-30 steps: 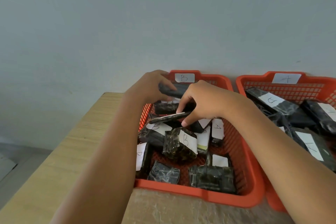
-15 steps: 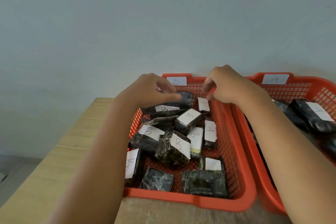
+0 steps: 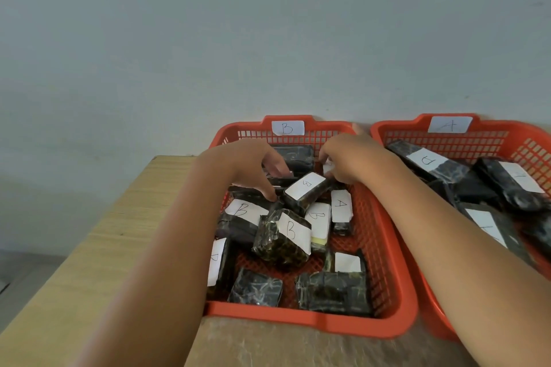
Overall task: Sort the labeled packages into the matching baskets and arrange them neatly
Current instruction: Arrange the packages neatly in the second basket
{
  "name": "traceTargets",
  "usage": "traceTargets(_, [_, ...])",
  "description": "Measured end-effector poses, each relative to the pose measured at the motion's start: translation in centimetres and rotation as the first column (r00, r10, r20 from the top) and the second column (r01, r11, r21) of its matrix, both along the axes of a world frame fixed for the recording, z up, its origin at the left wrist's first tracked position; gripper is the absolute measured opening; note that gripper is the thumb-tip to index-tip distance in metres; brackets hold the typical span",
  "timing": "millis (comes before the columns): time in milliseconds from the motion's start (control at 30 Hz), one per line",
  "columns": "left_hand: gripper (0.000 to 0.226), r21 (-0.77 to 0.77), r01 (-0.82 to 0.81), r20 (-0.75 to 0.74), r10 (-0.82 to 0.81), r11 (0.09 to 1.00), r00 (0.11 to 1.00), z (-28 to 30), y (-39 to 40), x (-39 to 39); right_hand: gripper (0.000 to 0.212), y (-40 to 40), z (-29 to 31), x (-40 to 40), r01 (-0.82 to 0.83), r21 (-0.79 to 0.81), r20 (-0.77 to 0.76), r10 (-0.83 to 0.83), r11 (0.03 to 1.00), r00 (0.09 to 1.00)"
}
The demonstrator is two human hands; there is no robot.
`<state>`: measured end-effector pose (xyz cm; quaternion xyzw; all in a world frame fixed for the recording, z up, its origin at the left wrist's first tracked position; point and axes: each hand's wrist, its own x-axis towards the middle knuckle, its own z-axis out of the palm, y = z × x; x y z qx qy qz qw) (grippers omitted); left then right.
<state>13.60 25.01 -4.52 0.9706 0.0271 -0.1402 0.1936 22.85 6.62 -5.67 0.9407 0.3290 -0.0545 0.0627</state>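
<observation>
Two orange baskets stand side by side against the wall. Basket B (image 3: pixel 301 320) on the left holds several black wrapped packages with white labels. Most read B, such as one tilted B package (image 3: pixel 305 188); one A package (image 3: pixel 341 208) lies to the right of the middle. Basket A (image 3: pixel 401 129) on the right holds larger black packages (image 3: pixel 429 162). My left hand (image 3: pixel 253 167) hovers over the back of basket B, fingers spread, fingertips touching the pile. A long black package (image 3: pixel 296 156) lies just beyond it. My right hand (image 3: pixel 353 159) curls down on a small white-labelled package (image 3: pixel 328 167).
The baskets sit on a light wooden table (image 3: pixel 98 247) whose left edge drops to the floor. A plastic-wrapped brown surface (image 3: pixel 283 348) lies in front of basket B. A plain grey wall rises directly behind the baskets.
My left hand has let go of the long black package, which now lies at the back of basket B. My right hand has dropped from above the rim onto the small labelled package.
</observation>
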Motion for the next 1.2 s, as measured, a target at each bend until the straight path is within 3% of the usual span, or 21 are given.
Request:
traceTargets(100, [0.051, 0.018, 0.017, -0.007, -0.017, 1.000, 1.000, 0.1, -0.2, 0.1, 0.046, 0.3, 0.0, -0.2, -0.001, -0.082, -0.023, 0.000, 0.997, 1.000])
traceTargets(233, [0.051, 0.053, 0.041, -0.049, -0.038, 0.998, 0.998, 0.2, -0.3, 0.1, 0.043, 0.3, 0.5, -0.1, 0.000, -0.066, -0.058, -0.003, 0.998, 0.998])
traceTargets(400, [0.040, -0.056, 0.058, -0.112, -0.064, 0.997, 0.992, 0.6, -0.4, -0.1, 0.042, -0.8, 1.7, 0.2, -0.050, -0.043, -0.248, 0.037, 0.998, 0.968])
traceTargets(500, [0.040, -0.109, 0.056, -0.092, -0.066, 0.992, 0.994, 0.3, -1.1, 0.1, 0.034, -1.2, 1.9, 0.7, -0.067, -0.049, -0.216, 0.055, 0.997, 0.975])
traceTargets(633, [0.048, -0.016, 0.114, -0.041, -0.115, 0.993, 0.993, -0.6, -2.4, 0.5, 0.031, -1.2, 1.9, 0.9, -0.096, 0.007, -0.206, 0.096, 0.995, 0.974])
traceTargets(800, [0.032, -0.115, 0.141, 0.009, -0.141, 0.983, 0.990, -0.2, -2.4, 0.3, 0.034, -2.7, 3.3, 1.2, -0.041, 0.217, -0.226, 0.091, 0.975, 0.970])
traceTargets(867, [0.027, -0.148, 0.164, 0.017, -0.164, 0.975, 0.986, 0.0, -2.4, 0.2, 0.032, -2.5, 3.3, 0.8, -0.025, 0.197, -0.179, 0.061, 0.980, 0.982])
traceTargets(1033, [0.011, -0.391, 0.116, 0.183, -0.046, 0.913, 0.982, 0.8, -1.8, -0.1, 0.077, -0.6, 2.4, -0.4, -0.023, -0.168, -0.258, -0.021, 0.985, 0.966])
traceTargets(1133, [0.029, -0.444, 0.037, 0.309, 0.114, 0.895, 0.944, 1.3, -1.4, -0.3, 0.102, -0.9, 2.4, -0.2, 0.048, -0.087, -0.273, -0.070, 0.995, 0.959])
traceTargets(1200, [0.042, -0.455, 0.021, 0.343, 0.154, 0.890, 0.927, 1.4, -1.3, -0.4, 0.089, -1.2, 2.6, -0.2, 0.035, 0.019, -0.270, -0.029, 0.999, 0.963])
